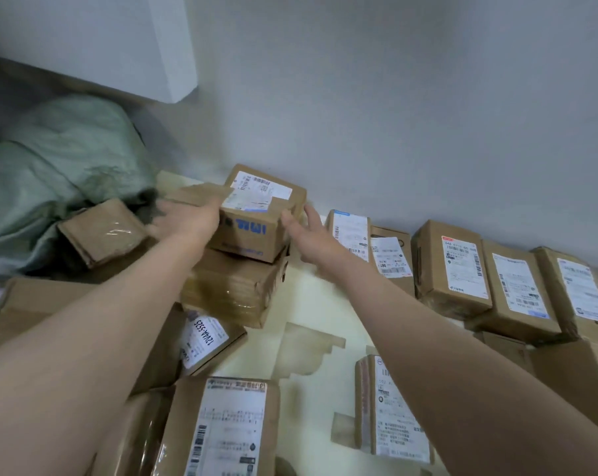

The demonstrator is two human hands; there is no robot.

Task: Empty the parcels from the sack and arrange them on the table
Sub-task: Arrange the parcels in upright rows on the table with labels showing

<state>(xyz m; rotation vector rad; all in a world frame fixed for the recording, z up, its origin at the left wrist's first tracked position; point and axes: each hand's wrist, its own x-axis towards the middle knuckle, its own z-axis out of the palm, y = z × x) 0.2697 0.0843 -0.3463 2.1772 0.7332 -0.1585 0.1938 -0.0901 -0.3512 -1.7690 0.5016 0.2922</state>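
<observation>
1. Setting: grey wall (393, 97) at the far side, with the cream table (311, 304) running along it.
2. Task item: the blue-printed box (249, 231) sits far-centre on top of a taped parcel (232, 286), close to the wall.
3. Orientation: the label faces up and the blue print on the near face reads upside down. The long axis runs roughly left to right, along the wall.
4. Hands: my left hand (184, 219) is against the box's left end. It is too blurred to tell how the fingers lie. My right hand (311, 235) is at the right end, fingers (312, 213) straight and close together, thumb at the box's edge. Nothing is pinched.
5. Surroundings: the green sack (50, 159) slumps far left with a flat parcel (102, 231) at its mouth. The row of parcels (462, 266) stands along the wall to the right.
6. Step, as I judge it: taking this box off the pile to arrange it.
7. Next move calls for squeezing both ends evenly, lifting clear, and carrying it right to the row's left end.
</observation>
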